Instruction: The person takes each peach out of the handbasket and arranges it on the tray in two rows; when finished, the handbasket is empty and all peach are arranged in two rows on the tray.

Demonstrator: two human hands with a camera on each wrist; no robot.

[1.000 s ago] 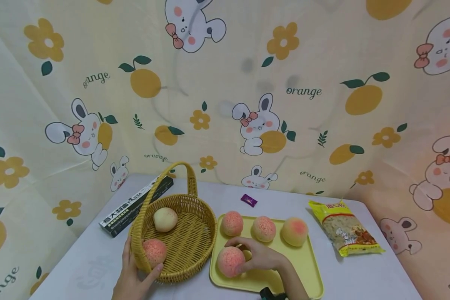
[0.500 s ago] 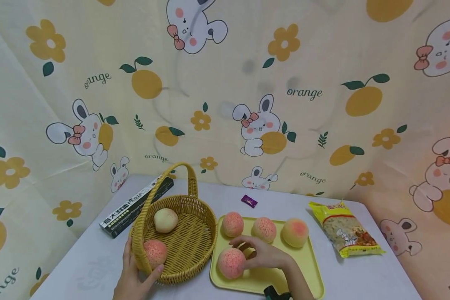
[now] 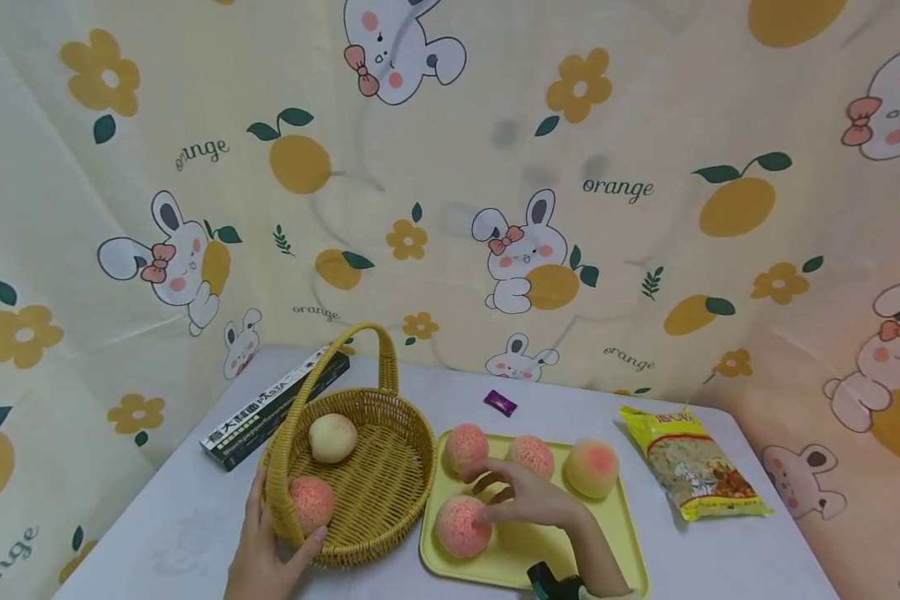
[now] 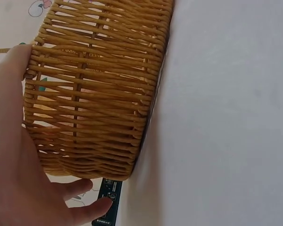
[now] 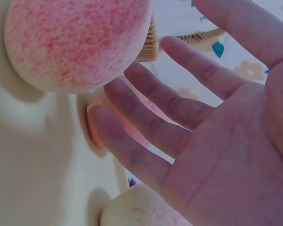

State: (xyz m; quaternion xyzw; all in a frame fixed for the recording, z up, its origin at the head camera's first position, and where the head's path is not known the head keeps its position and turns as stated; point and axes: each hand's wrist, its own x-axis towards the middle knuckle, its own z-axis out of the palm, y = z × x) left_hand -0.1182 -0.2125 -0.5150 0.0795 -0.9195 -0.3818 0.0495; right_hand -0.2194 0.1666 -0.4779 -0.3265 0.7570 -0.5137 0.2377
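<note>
My left hand [image 3: 267, 554] grips the near left side of a round wicker basket [image 3: 378, 483], thumb over the rim and fingers along the outer wall [image 4: 94, 94]. Inside the basket lie a pale peach [image 3: 333, 438] and a pink speckled peach [image 3: 313, 503]. Just right of the basket, a yellow tray [image 3: 540, 562] bears several peaches. Over it my right hand [image 3: 532, 493] hovers with fingers spread, beside the near pink peach [image 3: 462, 528] and holding nothing. In the right wrist view that peach [image 5: 78, 40] sits beyond the fingertips. Farther back on the tray are pink peaches [image 3: 531, 457] and a yellowish one [image 3: 592, 468].
A black pasta box [image 3: 270, 410] lies behind the basket at left. One small purple wrapped candy [image 3: 500, 403] rests behind the tray. To the tray's right lies a yellow food bag [image 3: 693, 462]. Patterned cloth [image 3: 450, 167] hangs around the table.
My right hand has lifted a little, and its fingers have spread away from the near pink peach, which stays on the tray. The left hand keeps its grip on the basket.
</note>
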